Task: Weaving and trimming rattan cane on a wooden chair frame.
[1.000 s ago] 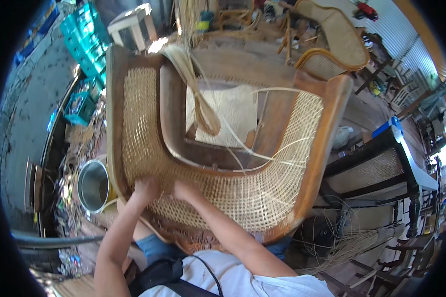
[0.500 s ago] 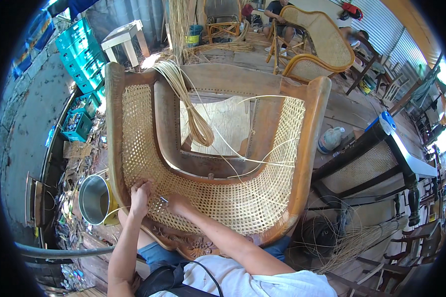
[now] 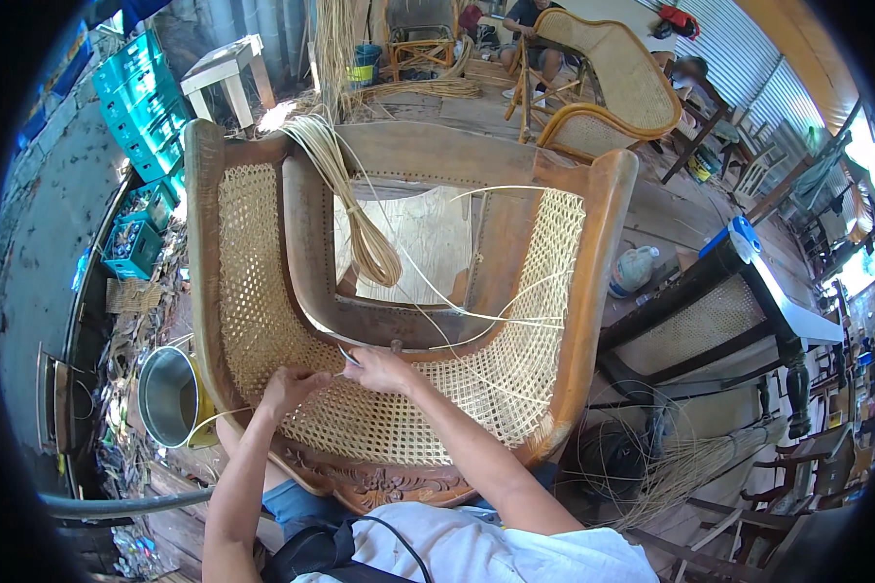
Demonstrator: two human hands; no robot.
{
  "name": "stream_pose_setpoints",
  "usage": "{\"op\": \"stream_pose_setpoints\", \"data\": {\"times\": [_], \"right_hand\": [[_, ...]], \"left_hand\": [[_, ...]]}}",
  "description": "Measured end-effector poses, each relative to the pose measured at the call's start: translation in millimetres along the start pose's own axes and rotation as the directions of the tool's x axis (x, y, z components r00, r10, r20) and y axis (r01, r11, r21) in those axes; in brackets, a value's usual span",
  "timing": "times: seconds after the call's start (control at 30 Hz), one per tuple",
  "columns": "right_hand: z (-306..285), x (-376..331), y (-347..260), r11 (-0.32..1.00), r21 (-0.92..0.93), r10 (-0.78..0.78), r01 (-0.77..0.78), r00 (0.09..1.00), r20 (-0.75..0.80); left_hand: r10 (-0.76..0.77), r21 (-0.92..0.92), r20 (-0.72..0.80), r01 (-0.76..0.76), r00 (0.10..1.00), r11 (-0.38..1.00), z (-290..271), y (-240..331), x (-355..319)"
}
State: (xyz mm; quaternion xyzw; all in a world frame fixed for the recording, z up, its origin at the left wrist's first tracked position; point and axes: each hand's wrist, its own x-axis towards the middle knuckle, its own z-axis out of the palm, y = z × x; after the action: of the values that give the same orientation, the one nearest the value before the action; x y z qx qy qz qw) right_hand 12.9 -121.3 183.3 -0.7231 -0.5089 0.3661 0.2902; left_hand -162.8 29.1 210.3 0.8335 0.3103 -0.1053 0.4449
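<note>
A carved wooden chair frame [image 3: 608,253] lies across my lap, its curved back filled with woven cane mesh [image 3: 253,262]. My left hand [image 3: 295,388] is closed in a pinch over the mesh at the lower left bend; what its fingers hold is too small to make out. Close beside it, my right hand [image 3: 384,371] is closed around a small metal tool [image 3: 350,358], whose shiny tip points toward the left fingers. A looped bundle of cane strands [image 3: 360,233] hangs over the frame's far rail. Loose strands trail across the right part of the mesh.
A metal bucket [image 3: 168,396] with a pale strand over its rim stands at left. Teal crates [image 3: 141,107] and a white stool [image 3: 228,73] are behind it. At right are a dark chair [image 3: 700,321], a plastic jug [image 3: 634,270] and loose cane [image 3: 690,476]. People sit farther back.
Both hands have moved up and right along the mesh, the left from the lower left side, the right toward the inner rim. The view has shifted slightly.
</note>
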Motion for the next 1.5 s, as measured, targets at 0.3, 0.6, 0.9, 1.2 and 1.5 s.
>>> {"op": "stream_pose_setpoints", "data": {"times": [0.3,0.6,0.9,1.2,1.5], "right_hand": [[53,18,18,0.997,0.066,0.033,-0.029,0.998,-0.052],[50,14,22,0.981,0.192,0.058,-0.036,0.993,-0.107],[46,9,34,0.912,-0.301,0.239,-0.278,0.958,-0.16],[107,26,-11,0.959,-0.267,0.078,-0.097,0.994,-0.079],[56,22,20,0.964,-0.231,0.131,-0.135,0.991,-0.032]], "left_hand": [[0.013,0.027,-0.189,-0.008,0.982,1.0,-2,-23,-2],[0.034,0.065,-0.203,-0.021,0.979,0.998,-3,-14,-7],[0.256,0.58,-0.318,-0.026,0.913,0.814,12,-53,-14],[0.224,0.638,-0.352,0.058,0.909,0.768,22,-51,-22],[0.26,0.687,-0.343,0.053,0.903,0.725,25,-64,-19]]}}
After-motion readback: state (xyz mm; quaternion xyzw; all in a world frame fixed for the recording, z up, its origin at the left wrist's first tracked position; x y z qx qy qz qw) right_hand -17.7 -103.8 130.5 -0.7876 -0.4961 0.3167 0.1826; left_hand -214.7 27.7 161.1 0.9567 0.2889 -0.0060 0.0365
